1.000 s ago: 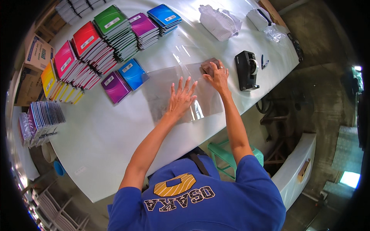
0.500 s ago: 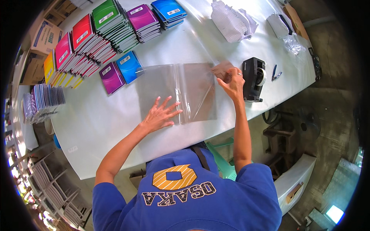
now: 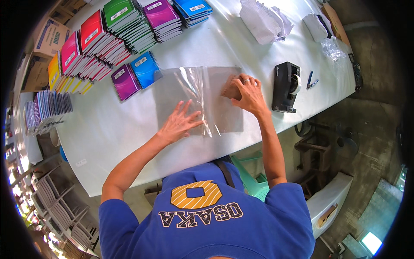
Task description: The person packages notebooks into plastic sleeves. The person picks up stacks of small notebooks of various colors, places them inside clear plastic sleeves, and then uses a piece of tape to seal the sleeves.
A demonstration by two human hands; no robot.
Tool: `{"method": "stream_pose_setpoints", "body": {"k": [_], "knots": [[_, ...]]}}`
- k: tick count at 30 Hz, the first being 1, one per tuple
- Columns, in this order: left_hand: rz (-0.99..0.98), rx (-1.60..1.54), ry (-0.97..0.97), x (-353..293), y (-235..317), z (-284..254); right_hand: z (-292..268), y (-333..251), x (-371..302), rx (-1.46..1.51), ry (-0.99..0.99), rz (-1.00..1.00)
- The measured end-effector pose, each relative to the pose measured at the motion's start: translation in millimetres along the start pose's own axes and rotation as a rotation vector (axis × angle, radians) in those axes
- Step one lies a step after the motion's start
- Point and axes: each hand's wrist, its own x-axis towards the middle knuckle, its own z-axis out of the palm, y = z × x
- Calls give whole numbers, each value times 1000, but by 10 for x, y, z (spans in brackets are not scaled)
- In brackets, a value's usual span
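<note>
"On the bench [image 3: 125,146]?"
"Clear sheet [image 3: 226,116], under the left grip [image 3: 176,125] — spread wide."
"Around it?"
"Blue notebook [image 3: 145,69] at its top-left corner, tape dispenser [image 3: 284,84] right."
"Right grip [image 3: 250,96]?"
"Curled round a brown pad [image 3: 230,90] — over the sheet's right part."

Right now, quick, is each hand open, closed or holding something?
Left hand: open, spread over the clear, rectangular plastic sheet.
Right hand: closed, holding a small brown block at the sheet's right side.
</note>
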Motion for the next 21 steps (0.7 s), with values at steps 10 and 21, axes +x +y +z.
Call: {"method": "stream_pose_setpoints", "body": {"k": [10, 21], "knots": [[19, -123, 48, 236, 41, 204, 188, 300, -329, 16, 83, 256], [-10, -64, 175, 219, 126, 207, 295, -108, -820, 160, 448, 170]]}}
